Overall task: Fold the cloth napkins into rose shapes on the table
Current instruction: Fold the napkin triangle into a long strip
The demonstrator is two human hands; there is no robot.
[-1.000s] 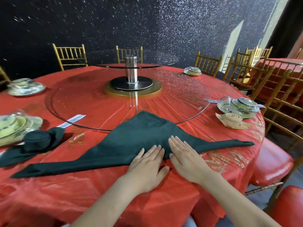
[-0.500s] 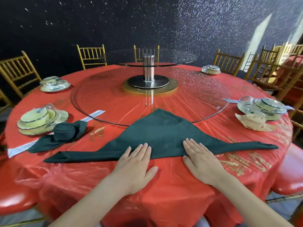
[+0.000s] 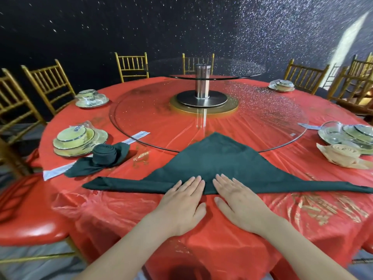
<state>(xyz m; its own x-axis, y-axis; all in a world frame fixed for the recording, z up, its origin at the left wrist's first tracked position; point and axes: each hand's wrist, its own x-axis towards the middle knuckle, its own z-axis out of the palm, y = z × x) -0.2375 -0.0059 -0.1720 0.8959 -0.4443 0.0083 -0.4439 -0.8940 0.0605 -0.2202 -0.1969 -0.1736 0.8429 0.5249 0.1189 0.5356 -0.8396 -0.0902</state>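
Note:
A dark green napkin [image 3: 218,162] lies flat as a wide triangle on the red tablecloth [image 3: 302,215], its long edge toward me and its tip on the glass turntable. My left hand [image 3: 182,203] and my right hand [image 3: 239,201] lie palm down side by side at the middle of that long edge, fingers straight, fingertips pressing on the cloth. To the left sits a dark green napkin rolled into a rose [image 3: 105,156]. A beige napkin rose [image 3: 341,155] sits at the right.
A glass turntable [image 3: 141,126] with a steel post [image 3: 202,83] and a smaller upper glass disc fills the table's middle. Wrapped dish sets stand at the left [image 3: 77,138], far left [image 3: 90,97], far right [image 3: 281,85] and right [image 3: 347,133]. Gold chairs [image 3: 46,85] ring the table.
My hands, apart half a second ago, have come back together at the middle of the napkin's long edge. The view has swung left and pulled back.

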